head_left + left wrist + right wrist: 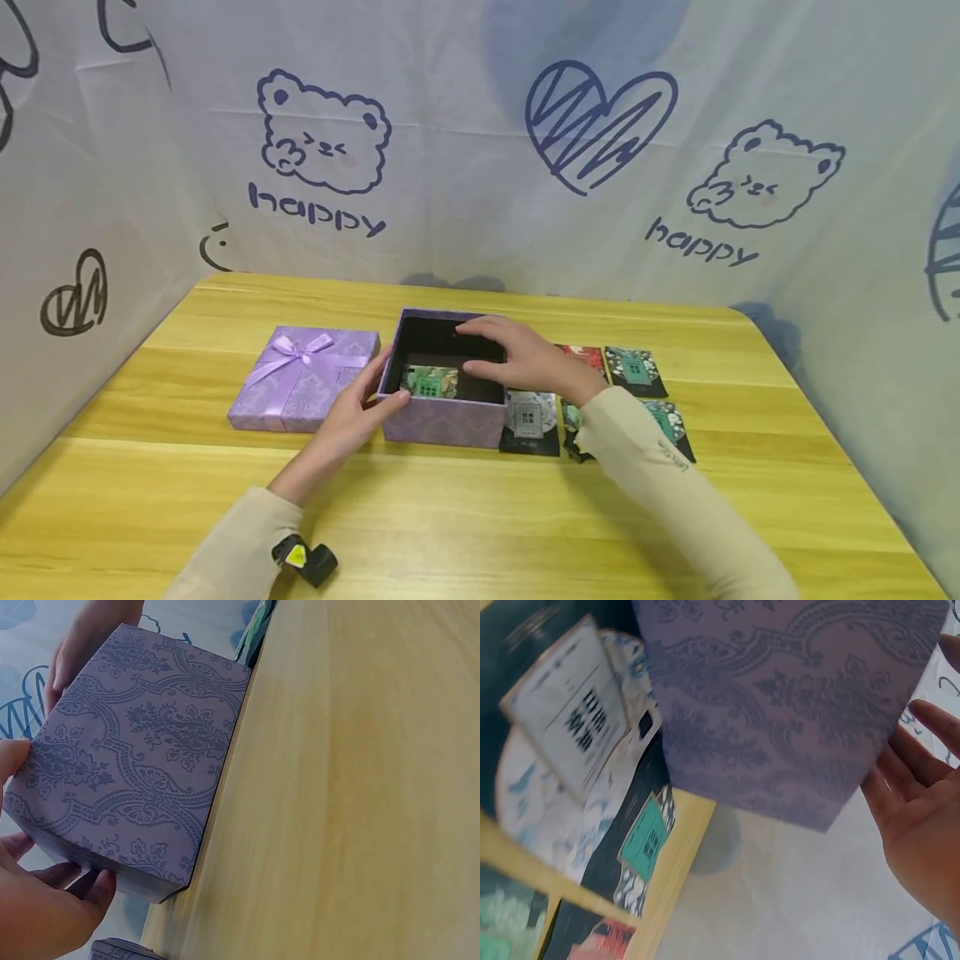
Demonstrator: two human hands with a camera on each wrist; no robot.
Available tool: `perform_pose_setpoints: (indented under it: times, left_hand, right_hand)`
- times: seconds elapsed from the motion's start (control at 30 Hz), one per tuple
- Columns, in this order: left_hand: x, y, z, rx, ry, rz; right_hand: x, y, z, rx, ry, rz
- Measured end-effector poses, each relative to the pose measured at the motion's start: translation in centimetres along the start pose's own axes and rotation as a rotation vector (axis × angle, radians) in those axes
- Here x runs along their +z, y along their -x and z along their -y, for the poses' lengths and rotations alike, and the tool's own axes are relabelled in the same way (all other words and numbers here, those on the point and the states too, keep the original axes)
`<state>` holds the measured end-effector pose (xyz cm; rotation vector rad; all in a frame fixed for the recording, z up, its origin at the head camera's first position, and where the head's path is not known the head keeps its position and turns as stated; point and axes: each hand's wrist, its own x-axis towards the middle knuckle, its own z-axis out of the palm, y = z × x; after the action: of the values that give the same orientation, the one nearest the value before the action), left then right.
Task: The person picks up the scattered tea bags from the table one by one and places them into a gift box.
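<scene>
A purple patterned gift box (444, 423) stands without its lid on the table, its inside dark. In it a packet (431, 382) with a green label and floral print shows near the front left. My left hand (348, 419) holds the box at its front left corner, thumb at the front rim and fingers along the left side. Over the opening, my right hand (525, 358) reaches in from the right with thumb and fingers spread apart, and nothing shows between them. The right wrist view shows the box wall (780, 705) beside that hand's extended fingers.
Left of the box lies its purple lid (303, 379) with a ribbon bow. On the right lie several flat packets, among them a grey-labelled one (528, 423) close to the box, a red one (585, 357) and a green-labelled one (636, 371). A white drawn-on cloth (465, 208) hangs behind.
</scene>
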<state>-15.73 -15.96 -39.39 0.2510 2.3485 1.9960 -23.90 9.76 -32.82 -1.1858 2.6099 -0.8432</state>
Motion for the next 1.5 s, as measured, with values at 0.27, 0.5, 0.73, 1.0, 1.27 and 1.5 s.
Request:
perform_pose_setpoints:
  times: [0.27,0.5,0.73,1.0,1.27,1.5]
  left_hand:
    - [-0.2,0.0,-0.2,0.012,-0.010,-0.009]
    - [-0.3,-0.1,-0.3,0.014,-0.007,-0.011]
    - [-0.2,-0.3,-0.1,0.026,-0.004,-0.011]
    - [0.2,-0.6,0.1,0.014,-0.001,0.003]
    - [0.1,-0.4,0.1,0.021,-0.003,0.008]
    - [-0.1,-0.2,0.4,0.016,-0.011,0.005]
  right_hand:
    - [-1.5,1.8,-0.8,0.037,0.002,-0.024]
    - [-2.9,3.4,-2.0,0.060,0.045,-0.034]
    - [-3.1,5.8,-4.2,0.079,0.077,-0.038]
    - [-2.8,9.6,-6.9,0.182,0.087,-0.021]
    - [-3.1,13.1,-8.8,0.275,0.071,-0.019]
    - [-3.1,15.7,-10.6,0.340,0.040,-0.024]
